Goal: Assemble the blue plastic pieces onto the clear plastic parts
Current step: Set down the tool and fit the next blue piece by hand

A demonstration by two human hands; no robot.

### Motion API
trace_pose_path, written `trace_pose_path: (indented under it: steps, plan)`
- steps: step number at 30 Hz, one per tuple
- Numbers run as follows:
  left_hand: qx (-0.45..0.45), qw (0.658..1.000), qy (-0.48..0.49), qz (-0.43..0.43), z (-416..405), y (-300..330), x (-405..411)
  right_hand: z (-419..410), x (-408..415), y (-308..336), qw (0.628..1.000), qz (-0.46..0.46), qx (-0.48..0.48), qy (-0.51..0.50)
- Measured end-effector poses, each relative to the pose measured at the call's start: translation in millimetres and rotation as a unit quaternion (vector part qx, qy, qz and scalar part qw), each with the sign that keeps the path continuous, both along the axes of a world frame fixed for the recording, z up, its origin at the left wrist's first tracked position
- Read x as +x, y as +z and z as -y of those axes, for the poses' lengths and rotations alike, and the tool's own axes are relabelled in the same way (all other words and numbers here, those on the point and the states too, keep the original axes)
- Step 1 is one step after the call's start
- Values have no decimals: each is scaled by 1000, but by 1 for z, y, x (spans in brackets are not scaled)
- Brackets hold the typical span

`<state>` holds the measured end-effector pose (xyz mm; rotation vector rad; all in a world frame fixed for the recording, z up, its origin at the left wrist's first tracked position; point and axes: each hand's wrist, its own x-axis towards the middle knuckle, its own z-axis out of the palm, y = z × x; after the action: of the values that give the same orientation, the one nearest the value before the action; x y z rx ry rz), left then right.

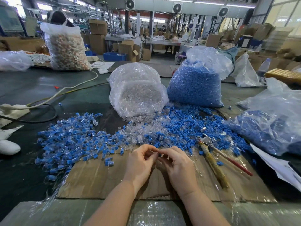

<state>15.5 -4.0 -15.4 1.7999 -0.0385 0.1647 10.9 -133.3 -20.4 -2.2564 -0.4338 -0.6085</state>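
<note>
My left hand (pixel 141 162) and my right hand (pixel 176 163) meet fingertip to fingertip over a cardboard sheet (pixel 101 181). Between the fingertips a small blue piece (pixel 159 155) shows; my right hand pinches it. My left hand's fingers are curled round something mostly hidden, seemingly a clear part. A heap of joined blue-and-clear pieces (pixel 73 141) lies to the left. Loose clear parts (pixel 143 128) and loose blue pieces (pixel 195 126) are spread just beyond my hands.
An open bag of clear parts (pixel 136 90) and a bag of blue pieces (pixel 195 84) stand behind. Another bag with blue pieces (pixel 273 124) lies right. Pliers (pixel 211 159) rest on the cardboard's right side. Cables (pixel 48 98) cross the left table.
</note>
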Motion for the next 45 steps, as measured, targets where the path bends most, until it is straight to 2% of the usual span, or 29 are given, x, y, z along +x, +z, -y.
trace_pose_path:
  steps: [11, 14, 16, 18, 21, 23, 25, 31, 35, 38, 41, 43, 45]
  plan:
    - [29, 1000, 8, -4, 0, 1, 0, 2, -1, 4, 999, -16, -16, -25]
    - [26, 1000, 14, -7, 0, 1, -1, 13, 1, 11, 995, -8, -38, -96]
    - [14, 1000, 18, -12, 0, 2, -1, 27, 2, 16, 983, -36, -64, -169]
    - [9, 1000, 17, -19, 1, 2, 0, 45, 2, 19, 954, -91, -119, -261]
    - [10, 1000, 17, -21, 1, 2, 0, 74, 0, 22, 867, -237, -225, -376]
    - [10, 1000, 18, -23, 2, 3, 1, 87, 0, 22, 829, -318, -249, -387]
    - [11, 999, 21, -26, 2, 3, 2, 95, 0, 21, 816, -352, -254, -382]
    - [-14, 999, 31, -39, 1, 6, 3, 90, 1, 27, 821, -302, -307, -375]
    - [-88, 992, 46, -76, 0, 10, 6, 84, 0, 39, 839, -220, -334, -370]
    - [-159, 980, 61, -107, 0, 15, 10, 75, 2, 44, 896, -184, -289, -284]
    - [-199, 969, 72, -131, 0, 20, 13, 56, 1, 50, 945, -244, -156, -150]
    - [-209, 965, 78, -136, 0, 23, 15, 43, -1, 57, 946, -312, -44, -72]
    - [-211, 964, 86, -138, 0, 26, 17, 34, -5, 60, 927, -370, 54, -17]
